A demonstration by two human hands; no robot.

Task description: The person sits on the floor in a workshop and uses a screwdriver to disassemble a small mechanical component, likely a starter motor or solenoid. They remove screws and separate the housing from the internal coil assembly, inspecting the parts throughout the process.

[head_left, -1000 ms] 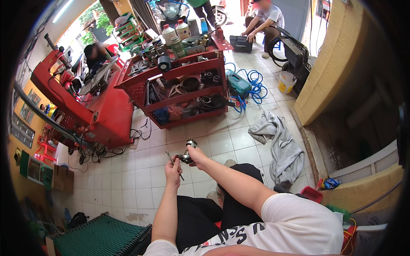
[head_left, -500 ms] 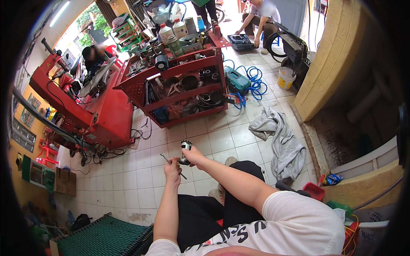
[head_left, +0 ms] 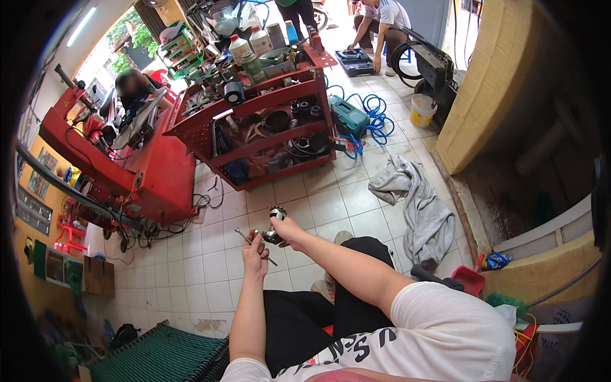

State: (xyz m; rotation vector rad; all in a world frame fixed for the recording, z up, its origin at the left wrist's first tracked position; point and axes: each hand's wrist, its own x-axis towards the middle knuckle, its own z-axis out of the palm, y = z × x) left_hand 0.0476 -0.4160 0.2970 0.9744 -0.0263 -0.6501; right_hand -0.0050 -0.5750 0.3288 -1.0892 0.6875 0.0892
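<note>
My left hand [head_left: 256, 256] is closed around a thin metal rod [head_left: 243, 236] with a slightly wider upper end. The rod slants from upper left to lower right through the fingers. Just to the right, my right hand [head_left: 289, 233] grips a silvery metal machine part [head_left: 276, 214] with a toothed, dark upper rim. A darker lower section of this part shows between the two hands, close to the left fingertips. I cannot tell whether the rod touches the part. Both hands are held above the tiled floor, in front of my knees.
A red tool cart [head_left: 254, 114] loaded with bottles and parts stands ahead, beside a red machine [head_left: 159, 181]. A grey cloth [head_left: 420, 216], blue hose [head_left: 380, 121] and yellow-white bucket [head_left: 422, 111] are on the right. A green woven seat [head_left: 156, 353] is lower left. Another person crouches by a black case [head_left: 355, 62].
My left hand has shifted slightly up and left with the rod, its fingertips now nearer the part's lower section. My right hand keeps its grip. The view has moved a little.
</note>
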